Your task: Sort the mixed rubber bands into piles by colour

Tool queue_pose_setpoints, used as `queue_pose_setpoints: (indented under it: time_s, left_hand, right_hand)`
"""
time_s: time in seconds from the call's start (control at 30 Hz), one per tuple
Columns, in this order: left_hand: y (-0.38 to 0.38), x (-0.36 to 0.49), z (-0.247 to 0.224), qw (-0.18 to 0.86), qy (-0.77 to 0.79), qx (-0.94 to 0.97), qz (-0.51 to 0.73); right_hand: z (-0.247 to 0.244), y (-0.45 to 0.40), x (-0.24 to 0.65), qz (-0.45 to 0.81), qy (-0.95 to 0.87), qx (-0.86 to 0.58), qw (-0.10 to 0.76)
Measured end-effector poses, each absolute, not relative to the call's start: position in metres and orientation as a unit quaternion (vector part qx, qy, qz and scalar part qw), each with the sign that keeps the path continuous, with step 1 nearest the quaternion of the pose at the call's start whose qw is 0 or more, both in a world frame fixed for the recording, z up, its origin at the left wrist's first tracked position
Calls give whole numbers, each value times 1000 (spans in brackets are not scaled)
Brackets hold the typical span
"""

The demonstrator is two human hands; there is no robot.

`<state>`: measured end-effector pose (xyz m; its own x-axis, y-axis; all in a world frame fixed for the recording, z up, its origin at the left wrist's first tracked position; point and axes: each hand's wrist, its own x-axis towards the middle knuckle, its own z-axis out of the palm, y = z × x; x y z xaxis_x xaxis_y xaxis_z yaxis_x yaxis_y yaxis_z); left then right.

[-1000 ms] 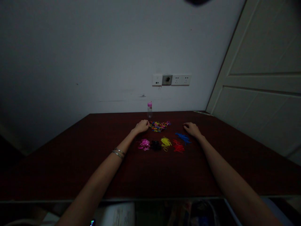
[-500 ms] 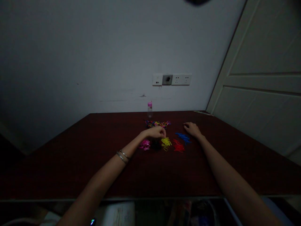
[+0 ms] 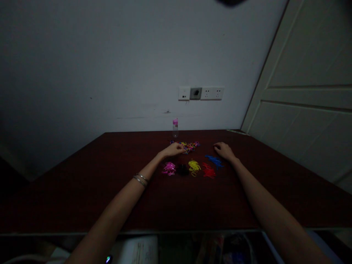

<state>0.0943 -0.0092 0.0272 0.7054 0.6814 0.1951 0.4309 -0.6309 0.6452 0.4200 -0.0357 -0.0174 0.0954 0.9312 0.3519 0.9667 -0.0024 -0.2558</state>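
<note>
Best picked singly from the mixed pile (image 3: pixel 191 147) before the pink-capped bottle (image 3: pixel 175 130), with fingers loosely curled on left hand (image 3: pixel 172 149) at its edge and on right hand (image 3: pixel 224 151) near the blue bands (image 3: pixel 214 161), impossible to tell if pinching any.

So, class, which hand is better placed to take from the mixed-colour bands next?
Probably the left hand: its fingers are at the edge of the mixed-colour bands, while the right hand lies apart from them, near the blue bands.
</note>
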Motion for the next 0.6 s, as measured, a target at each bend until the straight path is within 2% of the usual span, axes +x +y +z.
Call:
queue_pose_setpoints:
  time_s: [0.2,0.37,0.6]
  left_hand:
    - [20,60,12,287,475,759,341]
    - [26,53,6,333,502,702,380]
    - [22,54,3,336,498,697,392]
  right_hand:
    - [-1,-34,397,-48,-717,-658,224]
    - [17,-43,360,-46,-765,-616,183]
    - [22,-53,326,-70,-784,-605,124]
